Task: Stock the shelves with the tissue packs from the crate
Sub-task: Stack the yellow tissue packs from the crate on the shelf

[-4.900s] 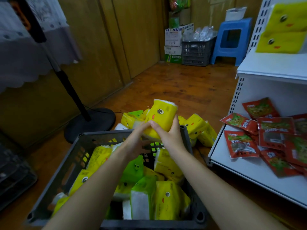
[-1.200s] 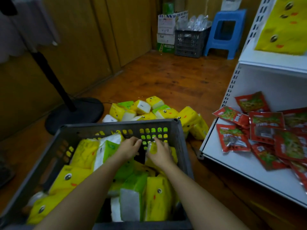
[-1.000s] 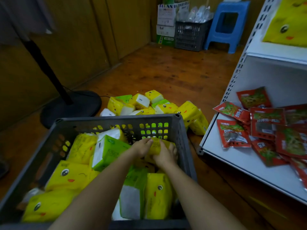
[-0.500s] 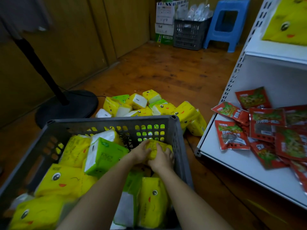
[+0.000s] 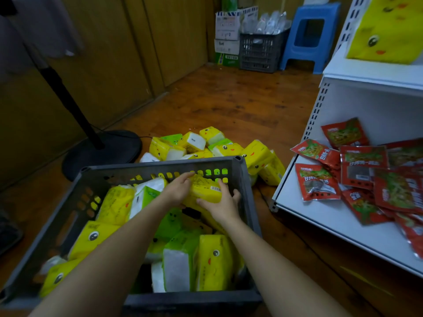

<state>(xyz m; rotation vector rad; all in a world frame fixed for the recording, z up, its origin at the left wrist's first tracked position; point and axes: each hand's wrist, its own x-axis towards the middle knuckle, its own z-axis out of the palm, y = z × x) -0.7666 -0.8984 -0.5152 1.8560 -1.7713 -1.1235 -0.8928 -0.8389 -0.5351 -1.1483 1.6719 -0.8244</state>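
A grey plastic crate (image 5: 242, 177) sits on the wooden floor in front of me, filled with several yellow and green tissue packs. Both hands hold one yellow tissue pack (image 5: 204, 189) at the crate's far right corner. My left hand (image 5: 178, 189) grips its left end and my right hand (image 5: 223, 205) curls under its right side. A pile of tissue packs (image 5: 206, 147) lies on the floor beyond the crate. The white shelf unit (image 5: 343, 223) stands to the right, with a big yellow tissue pack (image 5: 386, 30) on its upper shelf.
Several red snack packets (image 5: 357, 170) lie on the lower shelf. A black fan stand (image 5: 100, 152) rises left of the crate. At the back stand a blue stool (image 5: 311, 35), a dark crate (image 5: 261, 51) and cardboard boxes (image 5: 227, 35). Wooden panels line the left wall.
Both hands dug into the crate's far right corner, closed on a yellow pack and have lifted it up off the other packs. An earlier pack went onto the floor pile.
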